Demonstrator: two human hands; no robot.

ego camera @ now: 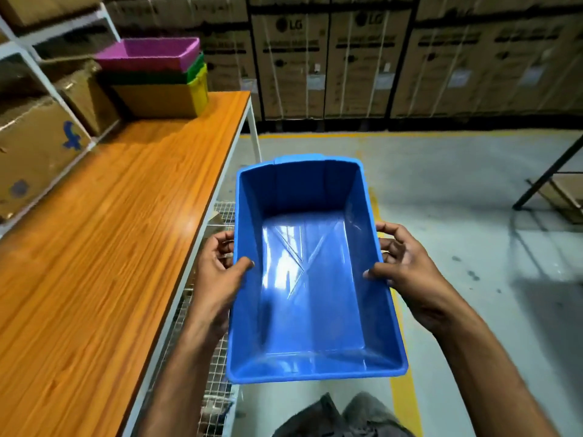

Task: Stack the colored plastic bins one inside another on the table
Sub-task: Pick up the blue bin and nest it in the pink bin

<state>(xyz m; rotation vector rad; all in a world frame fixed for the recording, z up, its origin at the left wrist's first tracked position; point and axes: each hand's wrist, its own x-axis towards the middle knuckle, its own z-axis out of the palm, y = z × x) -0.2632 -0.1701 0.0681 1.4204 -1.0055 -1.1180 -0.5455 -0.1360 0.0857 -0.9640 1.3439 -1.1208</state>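
Observation:
An empty blue plastic bin (310,279) hangs in the air in front of me, off the table's right edge, open side up. My left hand (220,272) grips its left rim with the thumb inside. My right hand (407,266) grips the right rim the same way. At the far end of the orange wooden table (104,247) stands a nested stack: a pink bin (151,53) on top, a green bin (170,75) under it, a yellow bin (176,97) at the bottom.
White shelving with cardboard boxes (34,152) runs along the table's left side. A wall of large cartons (378,58) stands at the back. A wire mesh shelf (217,222) shows under the table. A dark rack leg (549,175) stands on the grey floor at right.

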